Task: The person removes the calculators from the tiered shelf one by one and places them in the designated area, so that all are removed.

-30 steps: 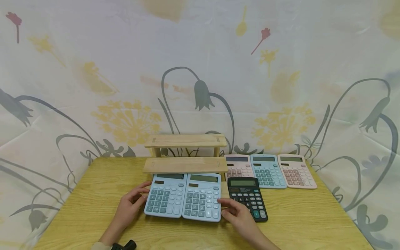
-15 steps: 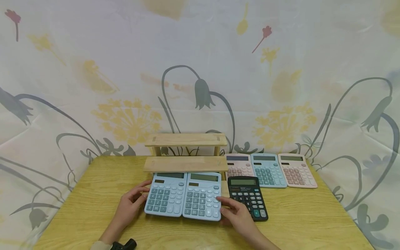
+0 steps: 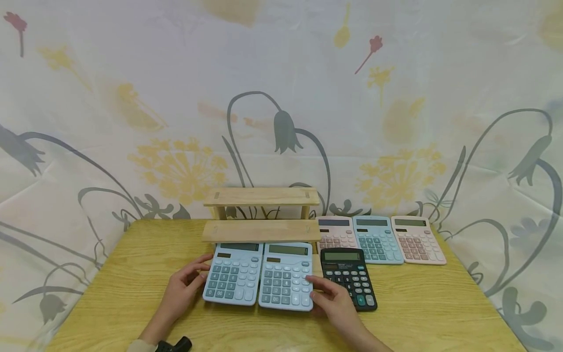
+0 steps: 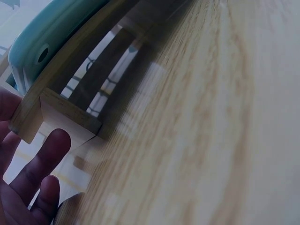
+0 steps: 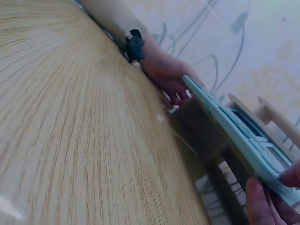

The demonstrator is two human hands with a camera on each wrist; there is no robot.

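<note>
Two light blue calculators lie side by side on the lowest tier of a wooden rack [image 3: 316,264], with a narrow gap between them. Beside the left calculator [image 3: 230,276], my left hand [image 3: 182,288] has its fingers loosely bent near the edge. In the left wrist view, those fingers [image 4: 51,150] are close to the rack's end and grip nothing visible. My right hand [image 3: 334,298] pinches the right calculator [image 3: 286,278] at its right edge. The right wrist view shows one fingertip [image 5: 290,176] on top of that edge and others below it.
A black calculator [image 3: 347,278] lies just right of the rack. Behind it stand a pink calculator [image 3: 336,234], a blue one [image 3: 378,239] and another pink one [image 3: 418,239] in a row. The rack's two upper shelves [image 3: 261,231] overhang the far side.
The right light blue calculator has shifted slightly to the right with my right hand, and a gap has opened beside the left one. My left hand stays in place.
</note>
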